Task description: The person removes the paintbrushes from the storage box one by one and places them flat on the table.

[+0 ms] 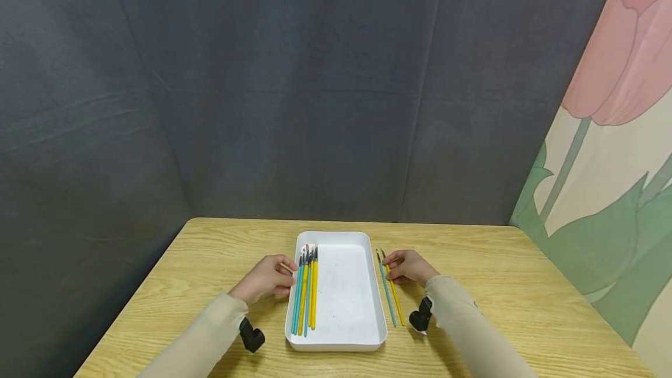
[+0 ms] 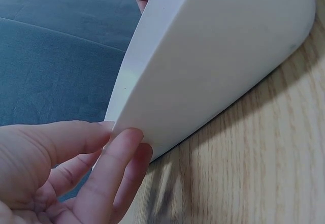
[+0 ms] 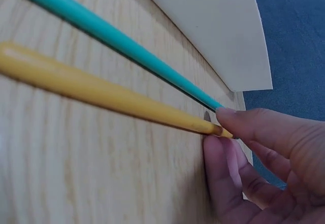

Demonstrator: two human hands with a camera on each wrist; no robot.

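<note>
My left hand (image 1: 266,277) pinches the left rim of a white rectangular tray (image 1: 341,340). In the left wrist view, its thumb and fingertips meet at the tray edge (image 2: 167,87). To the right of the tray, my right hand (image 1: 410,267) pinches a yellow paintbrush (image 1: 397,302) near its ferrule. A teal paintbrush (image 1: 387,291) lies beside it, nearer the tray. The right wrist view shows the yellow handle (image 3: 106,93) between thumb and fingers, with the teal handle (image 3: 117,41) passing close to the thumb. The bristle ends are hidden there.
Several yellow and teal paintbrushes (image 1: 314,299) lie side by side along the tray's left side, bristles pointing away from me. The tray stands on a light wooden table (image 1: 231,244). A dark grey curtain (image 1: 315,104) hangs behind, and a tulip-patterned cloth (image 1: 609,203) hangs at right.
</note>
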